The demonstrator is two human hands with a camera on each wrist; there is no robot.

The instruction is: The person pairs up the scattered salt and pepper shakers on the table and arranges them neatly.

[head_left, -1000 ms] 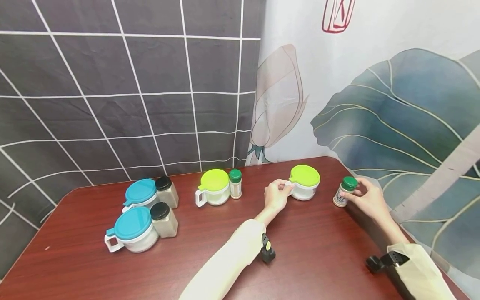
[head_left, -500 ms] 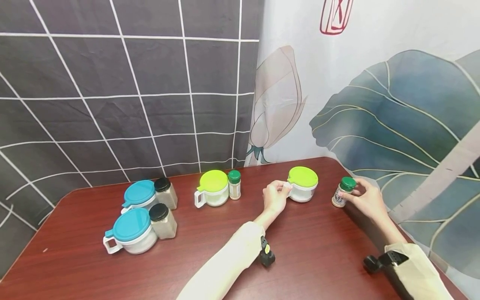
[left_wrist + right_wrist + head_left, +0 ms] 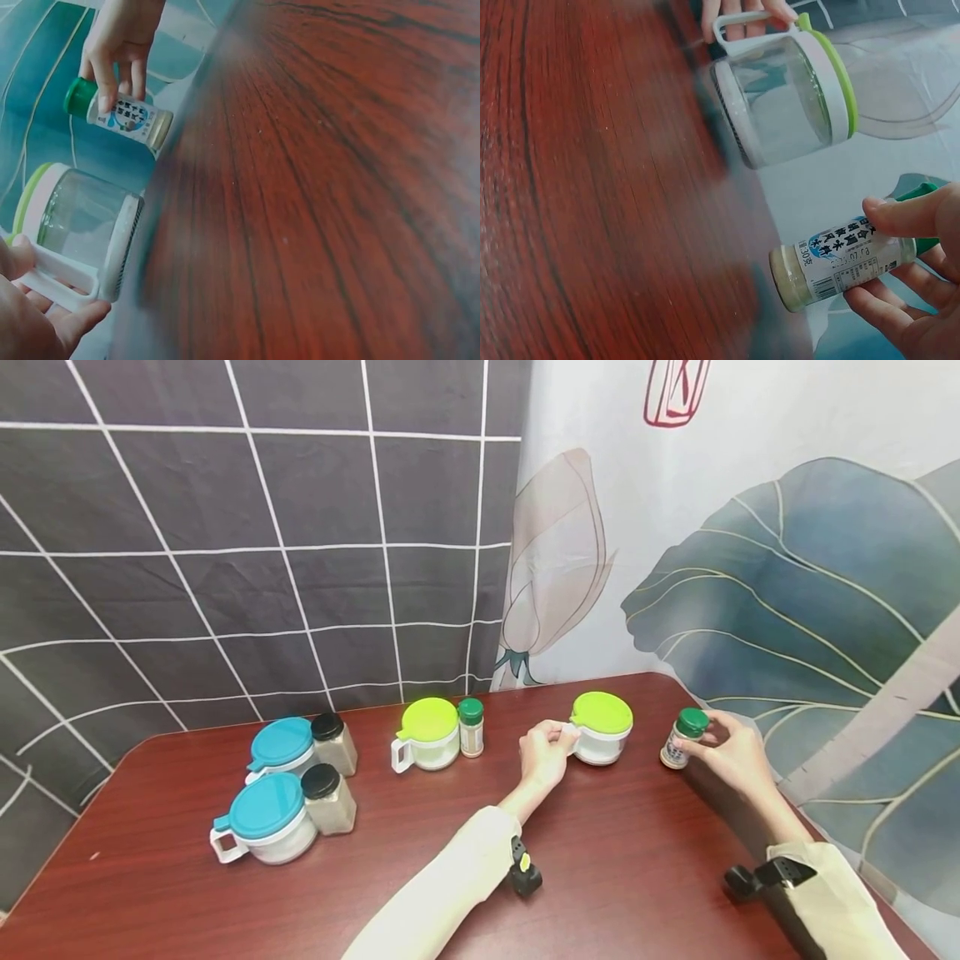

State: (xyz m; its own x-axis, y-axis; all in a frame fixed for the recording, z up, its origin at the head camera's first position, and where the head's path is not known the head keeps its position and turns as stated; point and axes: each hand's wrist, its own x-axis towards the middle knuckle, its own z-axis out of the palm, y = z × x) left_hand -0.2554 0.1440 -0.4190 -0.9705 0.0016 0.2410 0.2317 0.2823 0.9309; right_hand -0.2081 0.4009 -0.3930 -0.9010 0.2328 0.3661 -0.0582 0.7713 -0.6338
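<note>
My left hand (image 3: 542, 755) grips the white handle of a clear seasoning jar (image 3: 597, 746) with a lime-green lid, at the back right of the table. In the left wrist view thumb and fingers close round that handle (image 3: 64, 279). To its right, my right hand (image 3: 735, 753) holds a small spice bottle (image 3: 672, 753) with a green cap. The right wrist view shows the thumb on one side of the labelled bottle (image 3: 840, 259) and fingers on the other, with pale powder at its bottom. Both the jar and the bottle are upright, a hand's width or so apart.
A second lime-lidded jar (image 3: 433, 752) stands at the back middle beside another green-capped bottle (image 3: 472, 739). At the left are two blue-lidded jars (image 3: 281, 843) with two black-capped bottles (image 3: 332, 810). A curtain (image 3: 315, 527) hangs behind the wooden table (image 3: 420, 860).
The left hand and the lime-lidded jar have shifted slightly left. The right hand and its spice bottle have also moved a little left. The other jars and bottles stay put.
</note>
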